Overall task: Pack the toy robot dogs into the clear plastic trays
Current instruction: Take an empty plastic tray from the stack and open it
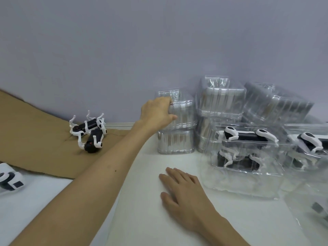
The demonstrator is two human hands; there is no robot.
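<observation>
My left hand (157,112) reaches across to the leftmost stack of clear plastic trays (182,112) and grips the top of it, thumb on the near side and fingers over the far edge. My right hand (184,190) lies flat on the white table (142,201), palm down, holding nothing. Two loose black-and-white toy robot dogs (90,134) lie on their backs and sides on a cardboard sheet (35,139) at the left. To the right, packed trays (246,155) hold dogs, stacked two high.
More stacks of empty clear trays (220,100) stand against the grey wall, one pile (276,103) leaning at the right. Further packed trays (310,144) run off the right edge. Another black-and-white toy (8,178) lies at the far left.
</observation>
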